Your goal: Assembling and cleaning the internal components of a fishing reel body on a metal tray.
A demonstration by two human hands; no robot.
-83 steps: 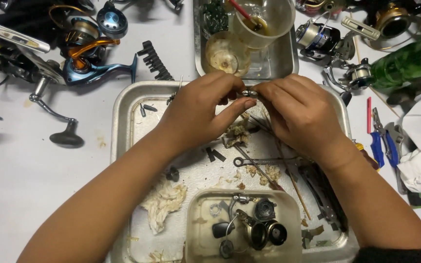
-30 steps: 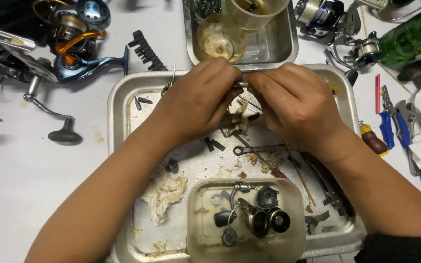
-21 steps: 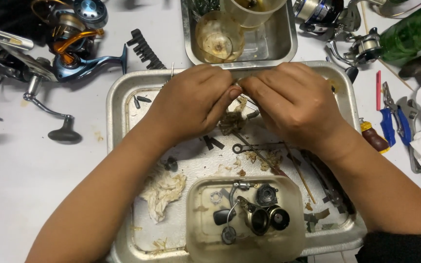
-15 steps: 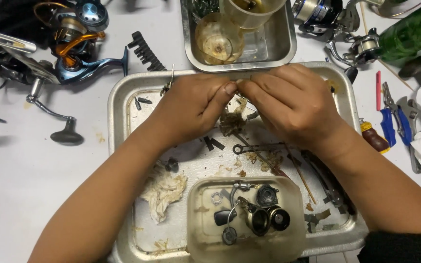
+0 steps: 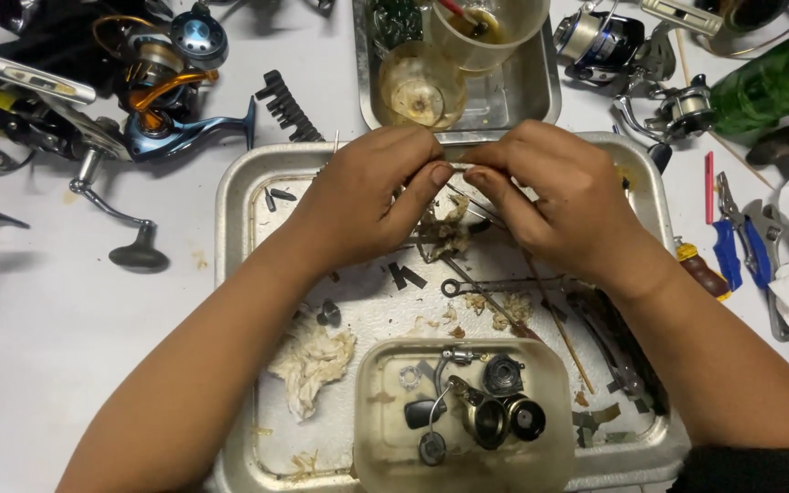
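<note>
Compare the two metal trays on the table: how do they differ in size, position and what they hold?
The large tray lies under both hands, while the small tray sits beyond it, farther from the person. The large tray holds a crumpled rag, loose tools and a plastic tub of parts; the small tray holds two plastic cups. The large tray is clearly wider. Both are silver metal with rounded corners.

Both hands are meeting over the metal tray (image 5: pixel 239 237) — left hand (image 5: pixel 367 205) and right hand (image 5: pixel 554 201) are pinching a small metal part (image 5: pixel 460 169) between fingertips; a clear parts tub (image 5: pixel 376 438) is sitting below.
</note>
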